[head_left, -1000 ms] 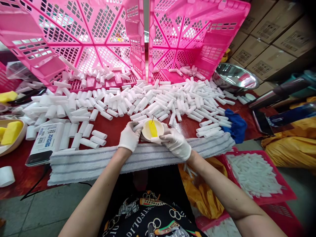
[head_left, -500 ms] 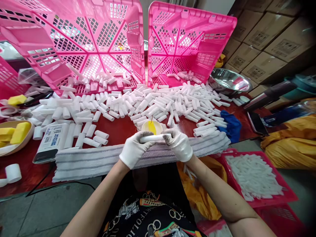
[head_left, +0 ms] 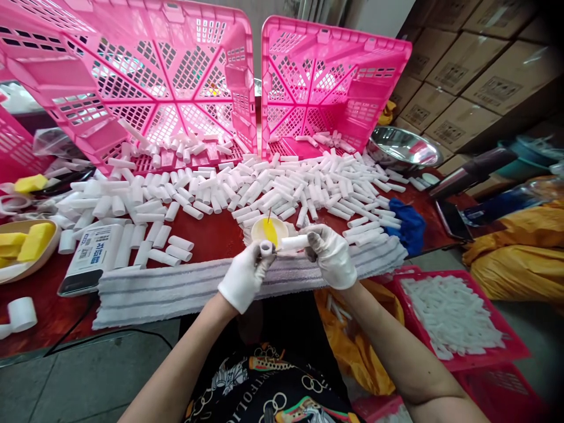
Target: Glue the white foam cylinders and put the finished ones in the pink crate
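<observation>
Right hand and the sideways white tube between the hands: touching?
Touching. The head view shows the right hand gripping the right end of the white tube.

The place looked like a small production workshop. A mass of short white cylindrical pieces (head_left: 282, 185) covered much of a glossy dark-red tabletop (head_left: 211, 231) in front of tall pink perforated plastic crates (head_left: 335, 34). Slender whitish pieces (head_left: 453, 317) filled a pink plastic basket (head_left: 516, 345). Orange-yellow sacks (head_left: 520, 267) bulged nearby, grey tiles (head_left: 88, 379) floored the room, and printed brown cardboard cartons (head_left: 449, 126) stood stacked.
</observation>
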The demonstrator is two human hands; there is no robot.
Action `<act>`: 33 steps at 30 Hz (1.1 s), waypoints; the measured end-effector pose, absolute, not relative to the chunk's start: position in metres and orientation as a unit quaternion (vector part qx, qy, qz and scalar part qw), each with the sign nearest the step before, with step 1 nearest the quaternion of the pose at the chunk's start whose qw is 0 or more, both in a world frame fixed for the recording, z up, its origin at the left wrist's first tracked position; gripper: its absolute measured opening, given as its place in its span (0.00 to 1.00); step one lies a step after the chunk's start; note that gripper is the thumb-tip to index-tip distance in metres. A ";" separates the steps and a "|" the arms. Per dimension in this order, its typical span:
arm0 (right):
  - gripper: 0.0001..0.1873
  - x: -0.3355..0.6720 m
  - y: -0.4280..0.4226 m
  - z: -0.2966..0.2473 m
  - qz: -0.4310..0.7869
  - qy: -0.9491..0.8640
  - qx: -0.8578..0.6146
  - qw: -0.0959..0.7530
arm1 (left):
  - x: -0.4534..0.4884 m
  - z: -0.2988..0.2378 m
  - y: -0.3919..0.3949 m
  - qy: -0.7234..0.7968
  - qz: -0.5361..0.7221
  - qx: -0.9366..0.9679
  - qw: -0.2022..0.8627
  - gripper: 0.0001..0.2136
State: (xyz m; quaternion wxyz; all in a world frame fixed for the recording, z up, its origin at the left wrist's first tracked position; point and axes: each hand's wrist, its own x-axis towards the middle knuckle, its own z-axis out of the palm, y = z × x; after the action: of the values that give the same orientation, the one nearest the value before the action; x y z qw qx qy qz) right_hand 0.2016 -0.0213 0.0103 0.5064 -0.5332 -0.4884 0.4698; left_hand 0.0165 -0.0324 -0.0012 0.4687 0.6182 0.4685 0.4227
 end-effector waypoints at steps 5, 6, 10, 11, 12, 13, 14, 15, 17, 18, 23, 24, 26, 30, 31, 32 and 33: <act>0.23 0.206 -0.023 0.022 0.433 -0.542 -0.559 0.455 | 0.013 0.002 -0.033 0.465 0.356 0.746 0.315 0.11; 0.24 0.208 -0.023 0.024 0.427 -0.540 -0.564 0.456 | 0.012 0.003 -0.033 0.460 0.343 0.764 0.297 0.11; 0.24 0.212 -0.025 0.029 0.401 -0.547 -0.574 0.459 | 0.009 0.012 -0.031 0.463 0.281 0.791 0.285 0.14; 0.24 0.212 -0.027 0.030 0.391 -0.559 -0.576 0.451 | 0.008 0.014 -0.032 0.467 0.271 0.789 0.293 0.15; 0.23 0.211 -0.028 0.031 0.382 -0.573 -0.577 0.439 | 0.008 0.016 -0.032 0.471 0.266 0.783 0.307 0.15; 0.22 0.209 -0.030 0.031 0.374 -0.587 -0.577 0.428 | 0.008 0.018 -0.033 0.475 0.267 0.774 0.324 0.16; 0.20 0.208 -0.032 0.031 0.369 -0.599 -0.574 0.419 | 0.009 0.018 -0.033 0.481 0.273 0.759 0.345 0.17; 0.19 0.207 -0.034 0.030 0.366 -0.610 -0.570 0.411 | 0.009 0.018 -0.034 0.492 0.284 0.737 0.367 0.19; 0.18 0.205 -0.037 0.028 0.358 -0.632 -0.559 0.399 | 0.011 0.015 -0.033 0.526 0.307 0.682 0.405 0.23; 0.18 0.205 -0.038 0.027 0.351 -0.642 -0.555 0.395 | 0.012 0.014 -0.033 0.542 0.315 0.657 0.417 0.24; 0.21 0.204 -0.035 0.026 0.341 -0.634 -0.588 0.369 | 0.016 0.009 -0.032 0.577 0.325 0.640 0.389 0.25; 0.21 0.202 -0.035 0.027 0.338 -0.630 -0.601 0.358 | 0.016 0.010 -0.032 0.589 0.321 0.647 0.363 0.25; 0.22 0.198 -0.036 0.028 0.317 -0.639 -0.614 0.337 | 0.018 0.011 -0.031 0.611 0.309 0.661 0.307 0.24; 0.23 0.200 -0.038 0.022 0.155 -0.752 -0.565 0.302 | 0.023 0.009 -0.027 0.602 0.286 0.647 0.370 0.25; 0.24 0.204 -0.037 0.020 0.086 -0.786 -0.540 0.288 | 0.025 0.008 -0.026 0.585 0.272 0.635 0.425 0.26; 0.24 0.207 -0.037 0.017 0.017 -0.812 -0.514 0.275 | 0.028 0.007 -0.026 0.565 0.255 0.624 0.475 0.26; 0.25 0.210 -0.036 0.015 -0.043 -0.827 -0.493 0.267 | 0.031 0.007 -0.025 0.549 0.242 0.616 0.510 0.27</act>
State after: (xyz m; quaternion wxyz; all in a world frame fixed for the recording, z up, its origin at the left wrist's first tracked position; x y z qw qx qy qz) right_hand 0.2102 -0.0361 0.0147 0.2666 -0.4927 -0.8272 -0.0432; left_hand 0.0305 -0.0255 0.0065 0.5100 0.6164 0.5489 0.2421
